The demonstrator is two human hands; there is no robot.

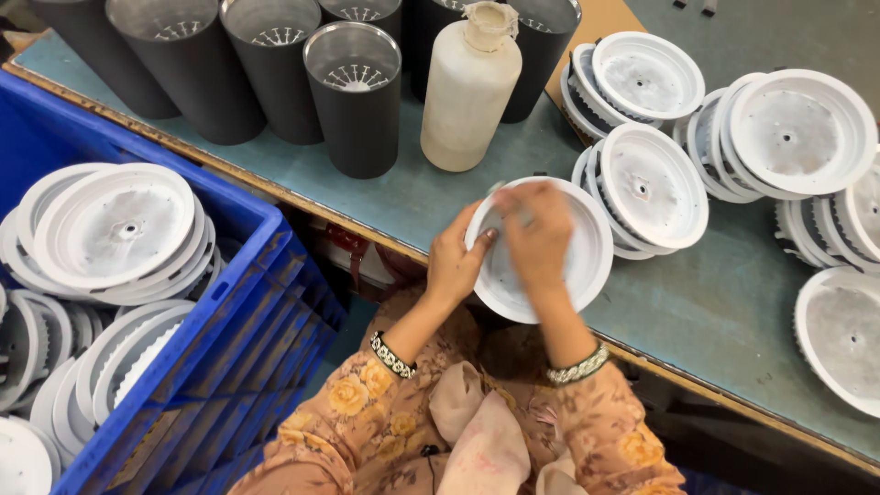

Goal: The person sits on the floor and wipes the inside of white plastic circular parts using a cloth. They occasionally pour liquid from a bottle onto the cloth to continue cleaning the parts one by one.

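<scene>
head view: grey-green counter [431, 197], wooden front edge running 10 to 4 o'clock. white round housing [577, 266] at centre, over that edge; left hand [454, 261] closed on its rim, right hand [536, 234] pressed inside, grip unclear. dark cylinders [353, 101] at 12, white discs [788, 133] at 2, blue crate [229, 302] at 8. bare counter at 4.

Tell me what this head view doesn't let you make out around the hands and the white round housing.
- Right hand: motion-blurred, and it covers the middle of the white round housing; anything under the fingers cannot be told.
- Left hand: its fingertips hide the housing's left rim.
- Blue crate: cut off by the left and bottom edges.
- Dark cylinders: tops cropped by the upper edge.
</scene>
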